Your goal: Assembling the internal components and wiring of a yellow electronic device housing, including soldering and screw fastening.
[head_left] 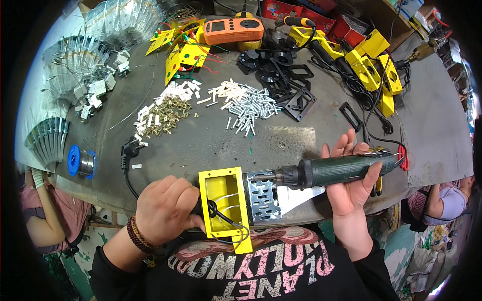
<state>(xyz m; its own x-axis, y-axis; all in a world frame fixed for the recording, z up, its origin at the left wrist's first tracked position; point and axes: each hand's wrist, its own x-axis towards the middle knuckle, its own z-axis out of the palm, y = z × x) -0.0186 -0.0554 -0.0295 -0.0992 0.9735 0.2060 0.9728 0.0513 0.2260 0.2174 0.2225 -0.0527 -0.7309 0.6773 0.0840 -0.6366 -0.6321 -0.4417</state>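
My left hand [169, 206] is closed at the left wall of an open yellow box [243, 205], which stands upright at the near table edge. A black cable [226, 218] loops inside the box, beside light-coloured wires. A perforated metal plate [262, 202] adjoins the box's right side, with a white, shiny piece beyond it. My right hand [350, 185], palm up, holds a dark green electric screwdriver [334, 172] between thumb and fingers. The screwdriver lies level, its bit pointing left across the top of the plate. What my left fingertips grip is partly hidden.
Piles of silver screws [251, 108], brass screws [168, 114] and white pieces [181, 91] lie mid-table. Behind are black plastic frames [300, 104], an orange meter [233, 31] and yellow housings [364, 70]. A solder spool [86, 162] and black plug [131, 147] sit left. People are at both sides.
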